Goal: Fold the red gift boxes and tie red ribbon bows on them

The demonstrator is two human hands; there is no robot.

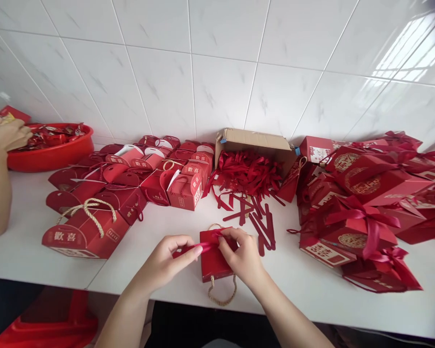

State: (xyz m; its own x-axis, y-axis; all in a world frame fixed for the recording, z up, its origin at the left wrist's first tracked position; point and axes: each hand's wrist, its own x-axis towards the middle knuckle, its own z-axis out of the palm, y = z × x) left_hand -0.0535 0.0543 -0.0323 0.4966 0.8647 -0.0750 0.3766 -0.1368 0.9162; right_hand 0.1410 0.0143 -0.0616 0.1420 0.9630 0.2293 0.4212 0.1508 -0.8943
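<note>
In front of me on the white table lies a small red gift box (217, 266) with a twisted gold rope handle (222, 302) hanging toward the table edge. My left hand (170, 258) pinches a red ribbon (207, 245) between thumb and forefinger, just left of the box. Over the box's upper right part, my right hand (241, 251) pinches the same ribbon close to the box top; its fingertips partly hide the ribbon there. Just behind the box, flat dark red strips (262, 222) lie scattered.
An open cardboard box (255, 139) spills red ribbons (251, 171) by the tiled wall. Red candy boxes (94, 232) stand in rows at left; ribboned boxes (362, 227) are piled at right. Another person's hand (7, 133) reaches over a red basin (50, 157) of wrapped sweets.
</note>
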